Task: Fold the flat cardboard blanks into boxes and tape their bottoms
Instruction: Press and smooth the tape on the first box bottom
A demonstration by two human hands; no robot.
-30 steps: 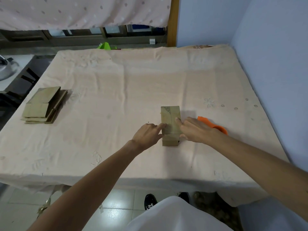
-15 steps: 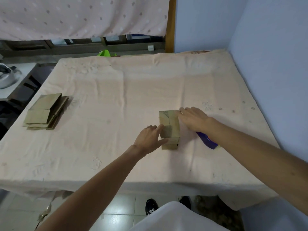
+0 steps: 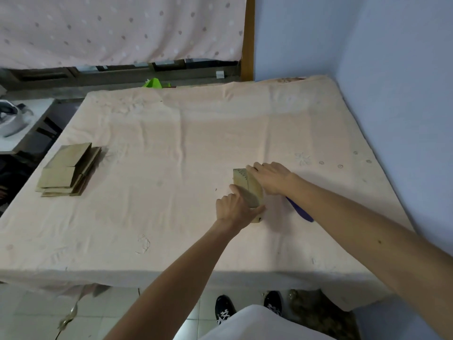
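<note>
Box: the folded cardboard box (image 3: 246, 186) lies on its side right of the tabletop's (image 3: 171, 148) middle, nearer the front edge than the back, long axis running away from me.
Left hand: my left hand (image 3: 234, 208) holds the box's near end, thumb across the front and fingers (image 3: 235, 190) curled up against the left side, so the box cannot slide while I work on it.
Right hand: my right hand (image 3: 270, 177) lies over the far right part of the box, fingers (image 3: 255, 166) fairly straight and close together, pressing down on the cardboard. I judge this is smoothing a flap or tape flat; I cannot see any tape itself.
Stage: one box formed and in hand, its bottom probably being closed.
Purple object: a purple thing (image 3: 301, 212) lies just right of the box, mostly hidden under my right forearm. What it is I cannot tell, but it is within easy reach.
Blanks: a stack of flat blanks (image 3: 68, 170) waits near the left edge, well apart from the box, leaving room to fold.
</note>
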